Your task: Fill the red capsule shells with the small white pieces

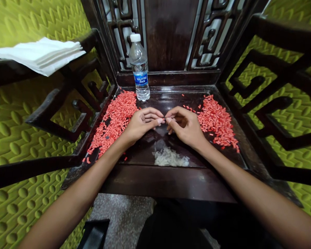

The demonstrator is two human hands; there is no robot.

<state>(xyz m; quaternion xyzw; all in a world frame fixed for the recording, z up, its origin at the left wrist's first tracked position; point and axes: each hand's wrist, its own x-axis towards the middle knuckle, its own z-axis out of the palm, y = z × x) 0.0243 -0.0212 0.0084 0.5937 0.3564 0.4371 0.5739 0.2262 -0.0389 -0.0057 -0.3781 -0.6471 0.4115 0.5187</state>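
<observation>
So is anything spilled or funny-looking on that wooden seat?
A little: a few red pieces lie just apart from the near end of the left pile, as if strayed from the rest. The bottle stands upright, and nothing looks broken.

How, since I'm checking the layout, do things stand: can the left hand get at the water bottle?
Probably yes: the water bottle stands just beyond the left hand with nothing tall between. The fingers, though, seem pinched on a small red piece, perhaps needing release first.

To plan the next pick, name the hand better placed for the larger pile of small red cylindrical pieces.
Likely the left hand: it is beside that larger red pile, whereas the right hand is nearer the smaller red pile.
</observation>
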